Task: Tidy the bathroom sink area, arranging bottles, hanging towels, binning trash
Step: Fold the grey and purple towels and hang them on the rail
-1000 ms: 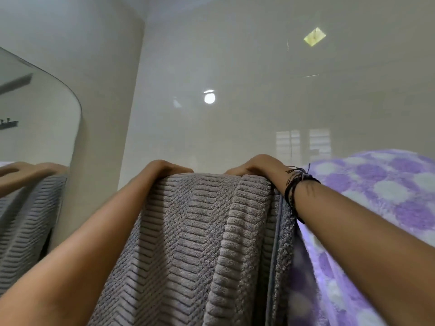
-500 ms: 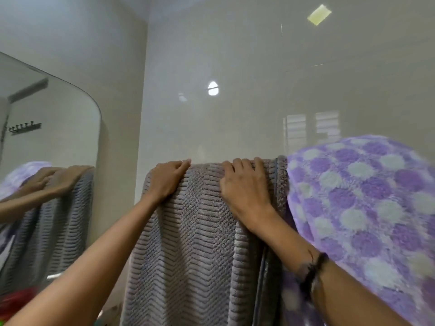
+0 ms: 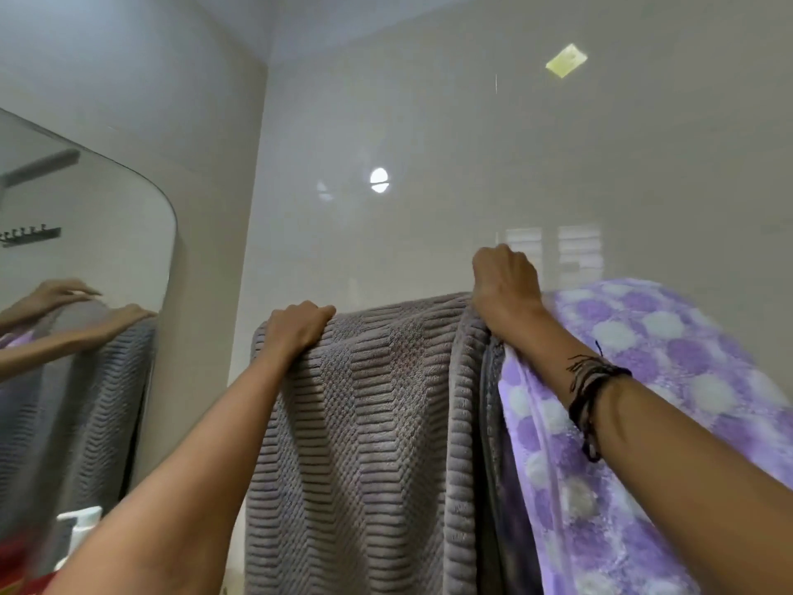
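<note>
Can't see the rail at all, both towels cover it, and their lower ends run off the bottom edge. Two towels: a grey towel (image 3: 364, 444) hanging at 6 o'clock and a purple dotted towel (image 3: 643, 380) touching it at 4 o'clock. Left hand (image 3: 296, 326) has its grip curled shut over the grey towel's top left corner. Right hand (image 3: 506, 281) is fisted at the top where the two meet; can't tell which it pinches. Mirror (image 3: 77, 315) at 9 o'clock, with one blurry white bottle (image 3: 81, 528) below it.
</note>
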`<state>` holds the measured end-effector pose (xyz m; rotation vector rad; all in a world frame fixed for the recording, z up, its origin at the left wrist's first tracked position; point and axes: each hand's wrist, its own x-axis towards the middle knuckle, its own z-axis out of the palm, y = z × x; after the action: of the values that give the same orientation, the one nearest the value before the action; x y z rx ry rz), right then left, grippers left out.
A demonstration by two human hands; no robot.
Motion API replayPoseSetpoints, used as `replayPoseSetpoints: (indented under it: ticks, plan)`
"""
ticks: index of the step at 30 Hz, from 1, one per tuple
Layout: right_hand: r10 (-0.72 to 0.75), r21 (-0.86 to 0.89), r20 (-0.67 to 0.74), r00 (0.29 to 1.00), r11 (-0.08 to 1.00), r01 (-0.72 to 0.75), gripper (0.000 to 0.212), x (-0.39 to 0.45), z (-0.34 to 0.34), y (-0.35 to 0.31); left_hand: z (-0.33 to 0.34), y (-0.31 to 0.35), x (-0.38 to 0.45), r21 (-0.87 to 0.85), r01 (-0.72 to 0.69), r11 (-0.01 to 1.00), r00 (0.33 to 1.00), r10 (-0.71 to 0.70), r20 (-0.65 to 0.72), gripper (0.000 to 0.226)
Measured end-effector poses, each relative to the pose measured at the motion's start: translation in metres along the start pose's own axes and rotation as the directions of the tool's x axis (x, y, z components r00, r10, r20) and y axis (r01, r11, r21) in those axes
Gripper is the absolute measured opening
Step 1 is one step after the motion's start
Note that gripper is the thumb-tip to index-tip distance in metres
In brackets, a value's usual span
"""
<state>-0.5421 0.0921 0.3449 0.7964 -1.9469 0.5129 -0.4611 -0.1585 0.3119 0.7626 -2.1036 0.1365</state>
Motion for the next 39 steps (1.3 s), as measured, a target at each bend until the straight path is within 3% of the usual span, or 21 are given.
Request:
replayPoseSetpoints:
  ticks: [2,5,8,12,14,16,19,21,22,24,26,30,33,36,39]
  plan:
    - [0.008,-0.069,0.020,1.000,0.998,-0.007,0.022,0.001,-0.002,0.006,0.001,0.000,0.005,0.017,0.006,1.000,0.999,-0.006,0.043,0.037]
    - [-0.171,-0.185,0.027,0.985,0.967,0.173,0.028,-0.010,0.003,0.001,0.001,-0.003,0.010,-0.010,0.058,0.998,0.990,-0.056,0.126,0.041]
    - [-0.274,-0.267,0.026,0.961,0.925,0.271,0.027,-0.033,0.011,-0.006,-0.001,-0.001,0.007,-0.010,0.052,0.999,0.993,-0.051,0.102,0.039]
    - [-0.181,-0.355,-0.038,0.983,0.922,0.156,0.030,-0.071,0.019,-0.016,0.003,-0.002,-0.015,-0.126,0.035,0.991,0.996,-0.045,-0.077,0.041]
    - [-0.088,-0.289,-0.054,0.995,0.955,0.069,0.048,-0.097,0.028,-0.025,0.007,-0.006,-0.028,-0.268,0.038,0.963,0.980,-0.089,-0.180,0.040]
    - [-0.036,-0.169,-0.042,0.998,0.985,0.028,0.066,-0.127,0.041,-0.029,0.012,-0.012,-0.039,-0.415,0.108,0.903,0.959,-0.205,-0.196,0.043]
    - [0.120,0.298,0.005,0.993,0.948,-0.117,0.089,-0.167,0.059,-0.029,0.024,-0.026,-0.059,-0.615,0.304,0.728,0.910,-0.412,-0.038,0.074]
    - [0.206,0.567,-0.018,0.978,0.808,-0.159,0.095,-0.180,0.069,-0.027,0.034,-0.040,-0.073,-0.797,0.371,0.477,0.887,-0.436,0.152,0.089]
    - [0.252,0.659,-0.020,0.968,0.731,-0.176,0.096,-0.182,0.071,-0.025,0.037,-0.048,-0.081,-0.843,0.393,0.367,0.886,-0.397,0.240,0.085]
    - [0.329,0.759,0.026,0.944,0.608,-0.233,0.096,-0.180,0.071,-0.021,0.043,-0.064,-0.097,-0.876,0.403,0.265,0.901,-0.283,0.329,0.066]
    - [0.317,0.792,0.067,0.946,0.559,-0.244,0.091,-0.176,0.069,-0.017,0.049,-0.080,-0.108,-0.903,0.398,0.163,0.908,-0.209,0.362,0.048]
    - [0.205,0.893,0.083,0.975,0.420,-0.164,0.056,-0.165,0.054,-0.014,0.034,-0.096,-0.114,-0.868,0.494,-0.041,0.864,-0.083,0.496,0.040]
    - [0.186,0.936,0.067,0.980,0.329,-0.127,0.047,-0.147,0.032,-0.017,0.006,-0.087,-0.095,-0.888,0.459,-0.013,0.885,-0.078,0.459,0.039]
    - [0.218,0.938,0.152,0.964,0.277,-0.210,0.038,-0.119,0.014,-0.017,-0.024,-0.068,-0.063,-0.931,0.346,0.117,0.934,-0.136,0.330,0.030]
    - [0.252,0.886,0.159,0.955,0.390,-0.250,0.034,-0.083,-0.001,-0.015,-0.046,-0.057,-0.025,-0.918,0.226,0.324,0.965,-0.202,0.167,0.032]
